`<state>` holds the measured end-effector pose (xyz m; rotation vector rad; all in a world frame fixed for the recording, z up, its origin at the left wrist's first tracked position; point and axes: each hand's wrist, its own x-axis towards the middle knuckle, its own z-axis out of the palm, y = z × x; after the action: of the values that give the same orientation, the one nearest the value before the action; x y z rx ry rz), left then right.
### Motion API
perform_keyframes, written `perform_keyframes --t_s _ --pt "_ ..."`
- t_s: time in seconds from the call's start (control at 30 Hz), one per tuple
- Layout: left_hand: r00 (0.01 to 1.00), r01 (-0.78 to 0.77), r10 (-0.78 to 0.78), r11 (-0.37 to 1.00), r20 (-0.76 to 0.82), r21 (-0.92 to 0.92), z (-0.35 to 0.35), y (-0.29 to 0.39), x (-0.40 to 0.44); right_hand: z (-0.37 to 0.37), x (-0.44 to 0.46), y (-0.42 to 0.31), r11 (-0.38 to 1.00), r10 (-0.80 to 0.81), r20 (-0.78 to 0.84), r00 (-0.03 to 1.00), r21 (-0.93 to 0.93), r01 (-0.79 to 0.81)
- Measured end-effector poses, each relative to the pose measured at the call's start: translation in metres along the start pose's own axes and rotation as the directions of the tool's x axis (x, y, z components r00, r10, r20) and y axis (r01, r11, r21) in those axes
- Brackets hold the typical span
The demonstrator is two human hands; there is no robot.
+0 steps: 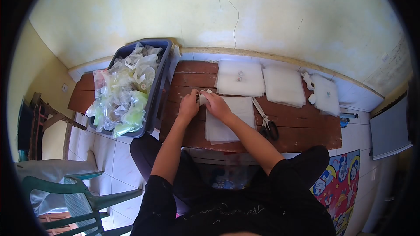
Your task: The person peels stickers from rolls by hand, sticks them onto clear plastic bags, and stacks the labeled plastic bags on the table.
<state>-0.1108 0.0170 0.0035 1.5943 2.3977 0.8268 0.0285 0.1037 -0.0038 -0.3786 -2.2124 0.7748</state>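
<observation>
My left hand (189, 105) and my right hand (217, 105) meet over the wooden table, fingers closed on a small white piece (203, 99). It resembles a bit of paper or a small roll, but the fingers cover much of it. Just right of it, partly under my right hand and forearm, lies a stack of clear plastic sheets or bags (229, 124). A pair of scissors (265, 122) with black handles rests beside that stack, blades pointing away from me.
More plastic stacks (284, 86) line the table's back, with small white rolls (311, 86) among them. Left stands a grey-blue bin (162, 76) heaped with crumpled plastic bags (124, 89). A green chair (83, 199) is at lower left, a colourful mat (339, 183) at right.
</observation>
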Motion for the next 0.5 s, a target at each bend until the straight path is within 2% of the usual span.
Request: perform_keyframes --t_s 0.07,0.13,0.2,0.23,0.27,0.3,0.33,0.4,0.43,0.5 --pt "0.998 -0.018 0.002 0.966 -0.063 -0.256 0.001 0.003 0.005 -0.011 0.002 -0.008 1.000 -0.003 0.006 1.000 -0.018 0.003" --pt "0.996 0.004 -0.033 0.945 -0.085 -0.327 -0.020 0.026 0.003 -0.020 0.002 -0.009 0.999 -0.005 0.012 1.000 -0.035 0.006" --pt "0.992 0.030 -0.075 0.917 -0.099 -0.398 -0.028 0.036 0.003 -0.033 0.000 -0.006 0.999 -0.039 -0.078 0.996 0.027 0.041" --pt "0.990 -0.014 -0.079 0.779 -0.121 -0.626 -0.027 0.036 0.005 -0.043 0.000 -0.008 0.999 -0.036 -0.079 0.996 0.025 0.038" --pt "0.986 -0.063 -0.089 0.584 -0.140 -0.809 -0.025 0.037 0.006 -0.055 -0.002 -0.010 0.998 -0.063 -0.123 0.990 0.023 0.066" --pt "0.989 -0.024 -0.118 0.480 -0.092 -0.877 -0.032 0.046 0.003 -0.068 -0.003 -0.014 0.995 -0.089 -0.168 0.982 0.019 0.094" --pt "0.989 -0.025 -0.114 0.478 -0.090 -0.878 -0.037 0.054 0.001 -0.081 -0.006 -0.017 0.996 -0.088 -0.169 0.982 0.015 0.092" --pt "0.984 0.040 -0.174 0.078 0.025 -0.996 -0.043 0.068 -0.004 -0.108 -0.014 -0.025 0.997 -0.070 -0.164 0.984 -0.049 0.063" --pt "0.985 0.042 -0.173 0.076 0.029 -0.996 -0.044 0.073 -0.007 -0.118 -0.020 -0.027 0.995 -0.072 -0.163 0.984 -0.081 0.059" --pt "0.990 0.114 -0.064 -0.119 0.122 -0.986 -0.045 0.084 -0.014 -0.136 -0.029 -0.029 0.988 -0.106 -0.177 0.979 -0.134 0.083"
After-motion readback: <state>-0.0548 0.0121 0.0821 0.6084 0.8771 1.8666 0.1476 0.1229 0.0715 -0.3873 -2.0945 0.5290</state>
